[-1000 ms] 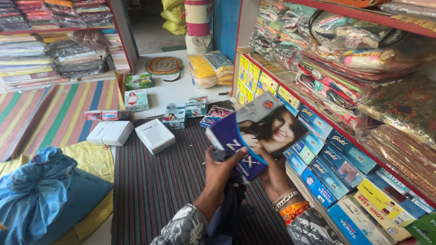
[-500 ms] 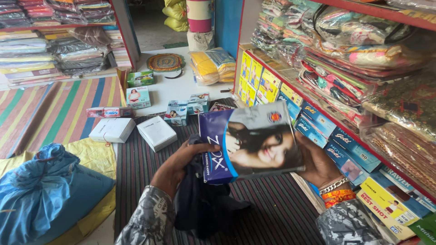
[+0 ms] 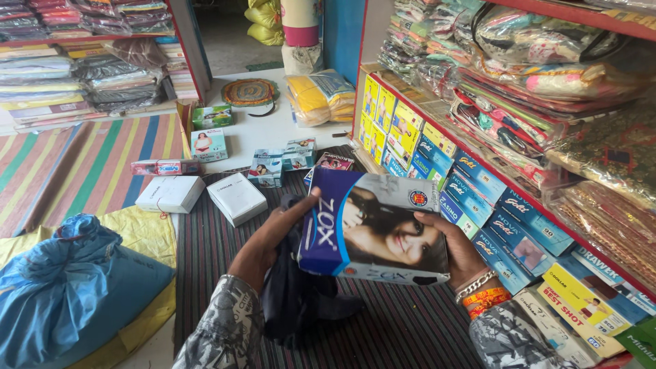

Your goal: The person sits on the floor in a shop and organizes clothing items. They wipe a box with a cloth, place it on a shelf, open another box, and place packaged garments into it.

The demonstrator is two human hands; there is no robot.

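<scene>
Both hands, left (image 3: 273, 236) and right (image 3: 454, 249), grip opposite ends of a tilted printed box (image 3: 376, 229).

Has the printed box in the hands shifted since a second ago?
Yes. The printed box has tipped from upright to lying nearly flat, and sits lower, nearer the striped mat, gripped by left hand and right hand.

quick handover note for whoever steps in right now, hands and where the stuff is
Left hand: grips the left end of the blue picture box, thumb on top.
Right hand: holds the box's right edge.
The box is up over the striped mat, with a dark cloth beneath it.
Done: box is off the floor in both hands.
Left: two white boxes and small cartons lie on the floor; the box in hand is not yet set down.
</scene>
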